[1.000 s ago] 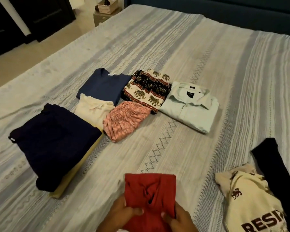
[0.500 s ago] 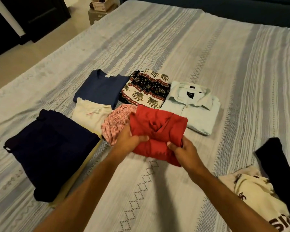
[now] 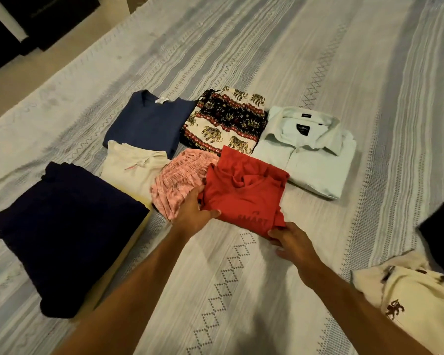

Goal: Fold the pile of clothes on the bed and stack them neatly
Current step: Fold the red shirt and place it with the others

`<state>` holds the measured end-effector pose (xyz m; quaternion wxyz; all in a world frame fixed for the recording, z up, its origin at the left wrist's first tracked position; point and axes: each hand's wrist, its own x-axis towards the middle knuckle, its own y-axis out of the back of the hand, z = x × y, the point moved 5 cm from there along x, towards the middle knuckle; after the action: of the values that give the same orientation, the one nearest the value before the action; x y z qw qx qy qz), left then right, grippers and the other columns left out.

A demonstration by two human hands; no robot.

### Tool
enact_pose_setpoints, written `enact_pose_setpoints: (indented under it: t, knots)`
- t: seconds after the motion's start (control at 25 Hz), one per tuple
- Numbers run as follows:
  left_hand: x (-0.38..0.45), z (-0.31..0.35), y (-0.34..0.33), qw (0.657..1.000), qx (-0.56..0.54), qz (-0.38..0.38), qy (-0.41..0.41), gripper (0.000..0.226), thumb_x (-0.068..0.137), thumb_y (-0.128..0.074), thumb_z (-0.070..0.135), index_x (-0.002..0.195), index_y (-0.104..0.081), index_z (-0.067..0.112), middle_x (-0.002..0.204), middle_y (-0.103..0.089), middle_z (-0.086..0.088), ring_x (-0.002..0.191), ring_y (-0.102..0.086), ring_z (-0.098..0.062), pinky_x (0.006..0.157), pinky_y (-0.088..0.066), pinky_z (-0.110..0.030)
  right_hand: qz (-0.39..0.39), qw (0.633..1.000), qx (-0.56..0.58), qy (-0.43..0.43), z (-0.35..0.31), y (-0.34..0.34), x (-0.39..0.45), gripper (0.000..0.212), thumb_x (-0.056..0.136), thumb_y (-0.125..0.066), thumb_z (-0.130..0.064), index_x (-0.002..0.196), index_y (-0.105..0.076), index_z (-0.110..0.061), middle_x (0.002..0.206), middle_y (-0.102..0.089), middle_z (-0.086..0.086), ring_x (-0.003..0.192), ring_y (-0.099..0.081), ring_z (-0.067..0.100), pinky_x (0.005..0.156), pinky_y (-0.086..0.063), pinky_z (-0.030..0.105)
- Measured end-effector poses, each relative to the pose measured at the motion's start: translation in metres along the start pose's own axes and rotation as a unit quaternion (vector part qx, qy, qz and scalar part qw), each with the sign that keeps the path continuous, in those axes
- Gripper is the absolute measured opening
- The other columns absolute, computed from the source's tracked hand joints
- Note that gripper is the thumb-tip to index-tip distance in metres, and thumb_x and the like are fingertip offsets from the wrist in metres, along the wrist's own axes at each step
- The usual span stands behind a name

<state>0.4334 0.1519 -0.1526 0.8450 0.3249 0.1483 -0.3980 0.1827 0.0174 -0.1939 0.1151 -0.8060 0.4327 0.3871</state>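
A folded red shirt point(image 3: 244, 198) lies on the bed point(image 3: 241, 290) between a folded pink garment point(image 3: 174, 185) and a pale folded collared shirt point(image 3: 313, 155), overlapping the pink one's edge. My left hand point(image 3: 190, 216) grips the red shirt's left edge with the thumb on top. My right hand point(image 3: 292, 244) pinches its near right corner. Behind it lie a folded elephant-print garment point(image 3: 223, 124), a blue top point(image 3: 146, 124) and a cream top point(image 3: 131, 172). At the right, an unfolded cream printed shirt point(image 3: 408, 295) and a black garment point(image 3: 441, 234) lie crumpled.
A large folded dark navy garment point(image 3: 67, 226) sits at the left on a yellowish piece point(image 3: 118, 265). The striped bedcover stretches far behind the clothes. Floor and dark furniture point(image 3: 36, 24) lie beyond the bed's left edge.
Both hands carried the red shirt from the bed's near edge forward and set it down beside the pink garment and the pale shirt.
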Motion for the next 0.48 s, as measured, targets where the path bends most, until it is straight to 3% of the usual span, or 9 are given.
enact_pose_setpoints:
  t: [0.24, 0.36, 0.48]
  knots:
    - [0.022, 0.009, -0.009, 0.997, -0.048, 0.036, 0.053, 0.095, 0.072, -0.094, 0.026, 0.151, -0.041, 0.021, 0.140, -0.059, -0.004, 0.122, -0.061, -0.029, 0.109, -0.051, -0.049, -0.032, 0.999, 0.024, -0.018, -0.013, -0.010, 0.014, 0.059, 0.078, -0.089, -0.032, 0.127, -0.059, -0.020, 0.120, -0.068, 0.001, 0.108, -0.069, 0.023, 0.086, -0.062, 0.044]
    - [0.035, 0.004, -0.008, 0.996, 0.005, 0.067, 0.061, 0.098, 0.065, -0.093, 0.036, 0.148, -0.042, 0.025, 0.140, -0.059, -0.004, 0.126, -0.059, -0.033, 0.109, -0.049, -0.055, -0.006, 1.000, -0.006, 0.001, -0.019, -0.023, 0.013, 0.055, 0.086, -0.083, -0.026, 0.133, -0.053, -0.020, 0.122, -0.064, 0.002, 0.105, -0.067, 0.022, 0.083, -0.062, 0.044]
    - [0.027, -0.005, -0.014, 0.995, 0.039, 0.087, 0.009, 0.099, 0.072, -0.093, 0.030, 0.152, -0.037, 0.018, 0.147, -0.051, -0.010, 0.134, -0.052, -0.034, 0.112, -0.045, -0.054, 0.013, 1.000, -0.003, 0.028, -0.012, -0.028, 0.004, 0.047, 0.089, -0.079, -0.027, 0.129, -0.054, -0.025, 0.117, -0.069, 0.000, 0.098, -0.069, 0.019, 0.083, -0.062, 0.043]
